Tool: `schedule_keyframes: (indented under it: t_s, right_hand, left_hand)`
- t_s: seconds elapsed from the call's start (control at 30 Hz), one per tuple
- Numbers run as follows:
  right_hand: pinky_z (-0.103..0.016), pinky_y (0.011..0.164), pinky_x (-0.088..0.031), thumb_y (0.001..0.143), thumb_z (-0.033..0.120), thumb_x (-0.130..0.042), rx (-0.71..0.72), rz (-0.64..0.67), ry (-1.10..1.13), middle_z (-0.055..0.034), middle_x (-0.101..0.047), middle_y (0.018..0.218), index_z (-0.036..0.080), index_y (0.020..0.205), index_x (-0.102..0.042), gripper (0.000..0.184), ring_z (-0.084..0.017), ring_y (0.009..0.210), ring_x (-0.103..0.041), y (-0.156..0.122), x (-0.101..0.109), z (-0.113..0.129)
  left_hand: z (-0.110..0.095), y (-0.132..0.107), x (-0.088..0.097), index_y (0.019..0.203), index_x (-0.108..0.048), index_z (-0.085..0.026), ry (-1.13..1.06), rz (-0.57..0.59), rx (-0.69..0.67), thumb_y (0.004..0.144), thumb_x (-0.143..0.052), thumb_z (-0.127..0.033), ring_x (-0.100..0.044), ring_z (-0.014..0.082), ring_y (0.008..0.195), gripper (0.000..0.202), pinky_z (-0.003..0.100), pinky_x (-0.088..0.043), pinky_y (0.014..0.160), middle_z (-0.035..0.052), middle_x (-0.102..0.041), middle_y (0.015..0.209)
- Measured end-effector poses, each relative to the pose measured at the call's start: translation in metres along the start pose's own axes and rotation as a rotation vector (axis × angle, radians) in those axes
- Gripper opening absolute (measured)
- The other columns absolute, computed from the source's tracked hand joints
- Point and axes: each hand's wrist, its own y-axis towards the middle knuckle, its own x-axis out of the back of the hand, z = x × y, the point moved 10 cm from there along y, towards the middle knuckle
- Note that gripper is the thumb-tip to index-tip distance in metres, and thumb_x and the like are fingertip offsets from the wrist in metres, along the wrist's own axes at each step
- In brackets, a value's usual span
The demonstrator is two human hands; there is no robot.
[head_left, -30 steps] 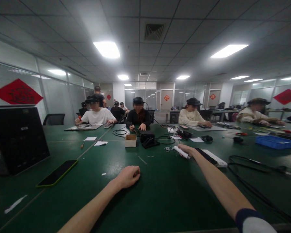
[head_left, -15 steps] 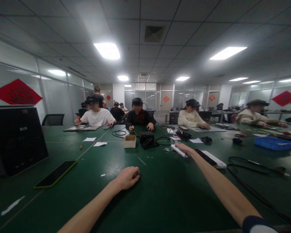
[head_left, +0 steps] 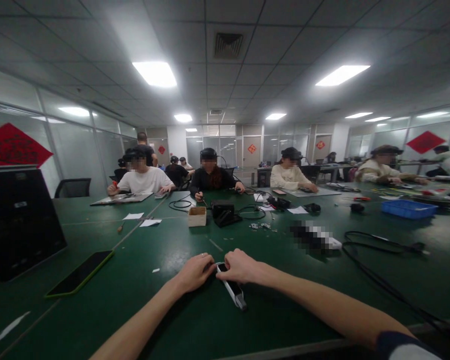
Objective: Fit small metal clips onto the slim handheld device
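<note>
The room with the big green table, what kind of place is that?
Probably an office workroom: there are glass partitions, and several people sit at a green table with cables and a blue plastic tray on it.

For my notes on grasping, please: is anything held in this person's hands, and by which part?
The right hand holds the slim white device by its far end; the left hand is beside that end, its contact unclear.

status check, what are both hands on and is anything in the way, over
Right hand gripping white device, thumb over its dark face. Left hand beside its far end, contact unclear. White scrap left of left hand, apart from device.
</note>
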Motion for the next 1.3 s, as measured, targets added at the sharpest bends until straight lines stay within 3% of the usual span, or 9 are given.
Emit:
schedule_keyframes:
  t_s: [0.1,0.23,0.4,0.57,0.7,0.8,0.93,1.13,1.3]
  right_hand:
    - [-0.029,0.052,-0.047,0.074,0.065,-0.053,0.000,-0.074,-0.143,-0.0014,-0.063,0.064,0.022,0.066,-0.059,0.044,-0.017,0.057,-0.059,0.000,0.011,-0.002]
    - [-0.032,0.073,-0.048,0.083,0.063,-0.039,-0.014,-0.393,-0.302,-0.0082,-0.065,0.093,0.019,0.091,-0.061,0.050,-0.022,0.083,-0.060,0.006,0.064,-0.032]
    - [-0.046,0.105,-0.020,0.082,0.063,-0.041,-0.317,-0.662,-0.500,-0.0232,-0.031,0.140,0.007,0.135,-0.034,0.078,-0.035,0.131,-0.024,0.027,0.135,-0.139]
    - [-0.049,0.107,-0.007,0.079,0.071,-0.033,-0.612,-0.688,-0.442,-0.0272,-0.018,0.145,0.000,0.141,-0.020,0.096,-0.038,0.135,-0.011,0.054,0.176,-0.242]
    - [-0.050,0.107,-0.004,0.072,0.080,-0.027,-0.719,-0.692,-0.385,-0.0261,-0.019,0.146,0.002,0.142,-0.020,0.105,-0.038,0.135,-0.009,0.076,0.195,-0.286]
    - [-0.050,0.107,-0.007,0.069,0.083,-0.025,-0.699,-0.669,-0.386,-0.0258,-0.020,0.146,0.003,0.142,-0.022,0.109,-0.038,0.135,-0.012,0.092,0.204,-0.301]
    - [-0.047,0.104,-0.020,0.072,0.081,-0.025,-0.613,-0.556,-0.364,-0.0265,-0.033,0.140,0.002,0.138,-0.033,0.103,-0.037,0.130,-0.029,0.106,0.205,-0.305]
    - [-0.040,0.101,-0.031,0.080,0.074,-0.023,-0.362,-0.431,-0.314,-0.0141,-0.041,0.140,0.016,0.137,-0.039,0.082,-0.030,0.125,-0.041,0.112,0.185,-0.276]
    - [-0.040,0.103,-0.030,0.081,0.070,-0.033,-0.224,-0.375,-0.336,-0.0121,-0.042,0.139,0.017,0.137,-0.040,0.078,-0.029,0.125,-0.042,0.116,0.163,-0.239]
  left_hand:
    - [0.003,0.000,0.000,0.091,-0.057,-0.018,-0.010,0.024,0.017,0.092,-0.040,-0.027,-0.056,0.0161,0.084,0.019,0.025,-0.042,0.074,0.0045,-0.060,0.092]
    - [0.005,0.001,-0.003,0.095,-0.058,-0.019,-0.051,0.045,0.024,0.093,-0.039,-0.025,-0.055,0.0162,0.088,0.020,0.025,-0.042,0.077,0.0044,-0.059,0.097]
    - [0.009,0.002,-0.008,0.099,-0.057,-0.020,-0.115,0.065,0.043,0.093,-0.039,-0.027,-0.055,0.0159,0.090,0.020,0.026,-0.043,0.078,0.0033,-0.058,0.100]
    - [0.006,-0.001,-0.005,0.100,-0.058,-0.020,-0.134,0.074,0.058,0.093,-0.038,-0.026,-0.055,0.0157,0.089,0.022,0.026,-0.043,0.077,0.0042,-0.058,0.102]
    - [0.003,-0.003,-0.002,0.100,-0.058,-0.019,-0.151,0.088,0.094,0.093,-0.037,-0.025,-0.055,0.0158,0.088,0.023,0.027,-0.044,0.077,0.0043,-0.058,0.100]
    - [0.004,-0.003,-0.002,0.100,-0.059,-0.019,-0.175,0.089,0.106,0.093,-0.037,-0.025,-0.055,0.0160,0.087,0.024,0.027,-0.045,0.076,0.0041,-0.058,0.100]
    - [0.006,-0.003,-0.005,0.099,-0.059,-0.020,-0.196,0.086,0.099,0.093,-0.036,-0.026,-0.055,0.0158,0.085,0.024,0.026,-0.045,0.074,0.0035,-0.057,0.100]
    - [0.007,0.000,-0.008,0.099,-0.058,-0.020,-0.170,0.063,0.065,0.093,-0.037,-0.027,-0.055,0.0153,0.085,0.022,0.026,-0.044,0.075,0.0034,-0.057,0.099]
    - [0.006,0.000,-0.008,0.099,-0.058,-0.019,-0.169,0.054,0.058,0.094,-0.037,-0.028,-0.055,0.0155,0.086,0.023,0.026,-0.044,0.076,0.0038,-0.058,0.099]
